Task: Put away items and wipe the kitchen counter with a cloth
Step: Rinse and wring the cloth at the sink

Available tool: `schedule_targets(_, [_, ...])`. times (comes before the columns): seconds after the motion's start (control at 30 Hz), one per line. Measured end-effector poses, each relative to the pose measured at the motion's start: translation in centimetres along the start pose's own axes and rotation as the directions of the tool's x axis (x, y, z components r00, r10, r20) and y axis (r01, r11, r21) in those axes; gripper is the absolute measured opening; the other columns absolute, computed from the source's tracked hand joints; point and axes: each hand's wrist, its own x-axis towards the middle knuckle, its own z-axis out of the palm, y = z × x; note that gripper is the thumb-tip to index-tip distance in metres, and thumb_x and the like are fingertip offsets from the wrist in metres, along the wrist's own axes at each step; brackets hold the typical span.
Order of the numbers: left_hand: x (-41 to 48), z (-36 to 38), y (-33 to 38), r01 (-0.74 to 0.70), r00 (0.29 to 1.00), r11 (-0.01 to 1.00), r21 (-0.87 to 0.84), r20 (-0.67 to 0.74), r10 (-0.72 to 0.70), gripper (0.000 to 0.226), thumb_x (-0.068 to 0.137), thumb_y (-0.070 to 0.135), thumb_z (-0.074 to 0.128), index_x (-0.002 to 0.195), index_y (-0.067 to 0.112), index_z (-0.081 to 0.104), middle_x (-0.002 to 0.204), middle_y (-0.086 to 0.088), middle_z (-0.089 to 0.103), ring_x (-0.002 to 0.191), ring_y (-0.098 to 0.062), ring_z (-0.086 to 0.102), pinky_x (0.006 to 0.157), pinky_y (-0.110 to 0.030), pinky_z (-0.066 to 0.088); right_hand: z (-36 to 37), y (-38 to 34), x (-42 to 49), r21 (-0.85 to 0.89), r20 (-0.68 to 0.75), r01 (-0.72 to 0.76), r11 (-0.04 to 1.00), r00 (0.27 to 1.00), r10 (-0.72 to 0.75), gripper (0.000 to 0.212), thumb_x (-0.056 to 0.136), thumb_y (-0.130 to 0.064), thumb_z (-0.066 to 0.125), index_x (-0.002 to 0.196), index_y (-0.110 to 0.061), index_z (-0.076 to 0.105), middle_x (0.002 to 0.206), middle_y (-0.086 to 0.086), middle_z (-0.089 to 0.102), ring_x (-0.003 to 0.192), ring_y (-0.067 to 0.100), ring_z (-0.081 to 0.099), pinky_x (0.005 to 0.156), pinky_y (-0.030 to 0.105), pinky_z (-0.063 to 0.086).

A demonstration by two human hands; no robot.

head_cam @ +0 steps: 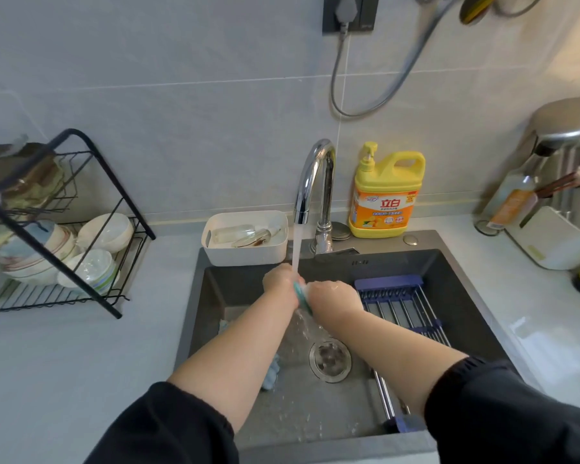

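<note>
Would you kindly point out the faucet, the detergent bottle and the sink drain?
faucet [320, 147]: head view, top of chrome arch.
detergent bottle [382, 205]: head view, orange label.
sink drain [330, 361]: head view, metal strainer centre.

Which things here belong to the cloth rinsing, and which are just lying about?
In use: teal cloth, gripped by left hand, right hand; chrome tap, running; dark sink.
Lying about: yellow detergent bottle; white plastic tray; black wire dish rack.

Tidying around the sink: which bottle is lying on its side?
The clear bottle in the white tray left of the tap; the yellow detergent bottle and the orange-labelled glass bottle both stand upright.
</note>
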Motion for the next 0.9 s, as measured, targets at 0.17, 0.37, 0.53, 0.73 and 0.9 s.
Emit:
schedule_targets(0.17, [-0.2, -0.7, 0.3, 0.085, 0.990, 0.996, 0.002, 0.114, -0.084, 0.017, 0.095, 0.022, 0.052, 0.092, 0.011, 0.064, 0.092, -0.011, 0.063, 0.076, -0.024, 0.057, 0.084, -0.044, 0.049, 0.1, 0.5, 0.8, 0.296, 0.064, -0.152, 0.943, 0.988, 0.140, 0.041, 0.083, -0.024, 0.065, 0.119, -0.012, 0.051, 0.112, 0.007, 0.063, 0.102, 0.028, 0.061, 0.078, 0.033, 0.047])
schedule_targets(0.37, [0.0, -2.9, 0.8, 0.121, 0.980, 0.982, -0.146, 0.178, -0.094, 0.020, 0.094, 0.015, 0.050, 0.110, 0.004, 0.055, 0.096, -0.017, 0.061, 0.091, -0.032, 0.059, 0.076, -0.049, 0.046, 0.4, 4.3, -0.1, 0.827, 0.159, -0.225, 0.515, 0.972, 0.170, 0.045, 0.082, -0.023, 0.072, 0.123, -0.014, 0.055, 0.113, 0.004, 0.063, 0.098, 0.018, 0.062, 0.082, 0.032, 0.054])
schedule_targets(0.53, [0.5, -3.4, 0.8, 0.077, 0.985, 0.933, -0.351, 0.169, -0.017, 0.028, 0.097, 0.031, 0.044, 0.093, 0.005, 0.053, 0.093, -0.018, 0.059, 0.088, -0.032, 0.057, 0.092, -0.047, 0.043, 0.9, 3.4, -1.0, 0.734, 0.537, -0.455, -0.503, 0.843, 0.022, 0.044, 0.102, -0.037, 0.035, 0.122, -0.003, 0.052, 0.116, 0.022, 0.062, 0.104, 0.034, 0.062, 0.070, 0.043, 0.051])
schedule_targets(0.73, [0.5, -2.4, 1.5, 0.099, 0.991, 0.920, -0.379, 0.117, -0.059, 0.033, 0.097, 0.020, 0.036, 0.117, -0.003, 0.050, 0.124, -0.024, 0.053, 0.113, -0.038, 0.051, 0.105, -0.050, 0.036, 1.4, 1.6, -0.1, 0.691, 0.552, -0.472, -0.548, 0.834, -0.022, 0.047, 0.102, -0.039, 0.030, 0.128, -0.004, 0.050, 0.106, 0.022, 0.061, 0.092, 0.033, 0.062, 0.067, 0.040, 0.056])
schedule_targets(0.9, [1.0, -3.7, 2.1, -0.007, 1.000, 0.891, -0.454, 0.004, 0.009, 0.045, 0.099, 0.015, 0.030, 0.143, 0.003, 0.034, 0.107, -0.013, 0.057, 0.133, -0.030, 0.042, 0.108, -0.038, 0.035, 1.4, 3.8, 0.5, 0.739, 0.542, -0.444, -0.506, 0.839, 0.055, 0.050, 0.102, -0.036, 0.032, 0.135, 0.001, 0.042, 0.131, 0.024, 0.052, 0.111, 0.035, 0.057, 0.087, 0.045, 0.050])
